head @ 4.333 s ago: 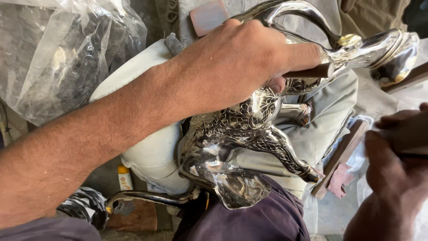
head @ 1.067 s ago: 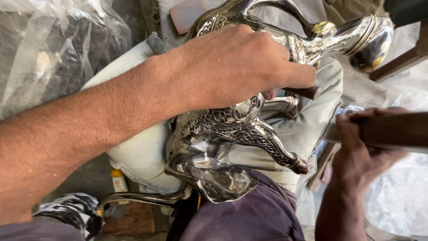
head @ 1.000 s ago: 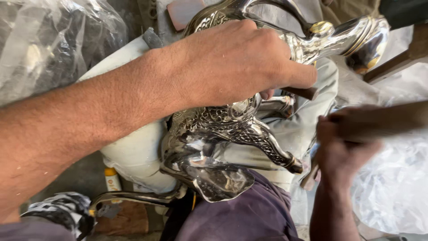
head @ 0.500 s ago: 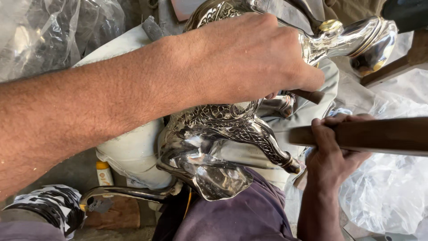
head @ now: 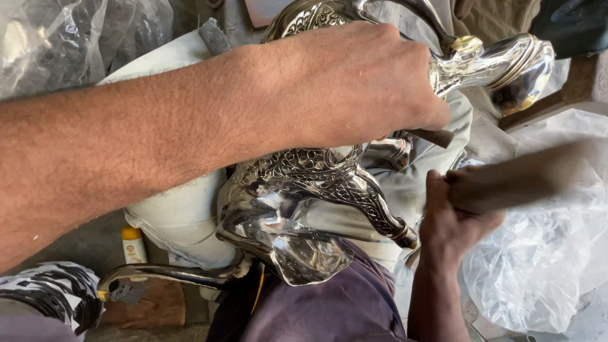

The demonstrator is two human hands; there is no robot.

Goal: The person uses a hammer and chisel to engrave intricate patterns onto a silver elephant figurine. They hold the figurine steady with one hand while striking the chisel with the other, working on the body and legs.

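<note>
2 hands work over a large ornate silver metal piece (head: 304, 190), embossed with scrollwork and polished to a mirror, which lies across the person's lap on a pale cloth (head: 177, 215). Its curved spout-like end (head: 506, 63) points to the upper right, and a slender leg (head: 380, 215) slants toward the lower right. The left hand (head: 354, 88) presses down on the upper body of the piece, fingers curled tight over it and around a dark rod-like tool (head: 434, 136) that pokes out beneath the fist. The right hand (head: 453, 221) is wrapped firmly around a thick wooden handle (head: 519, 183), blurred with motion. Half a second ago that handle sat level and sharp; now it tilts upward, which suggests a swing in progress. Crumpled clear plastic sheeting (head: 544, 266) lies at right, and a small yellow-capped bottle (head: 133, 244) stands below left.
</note>
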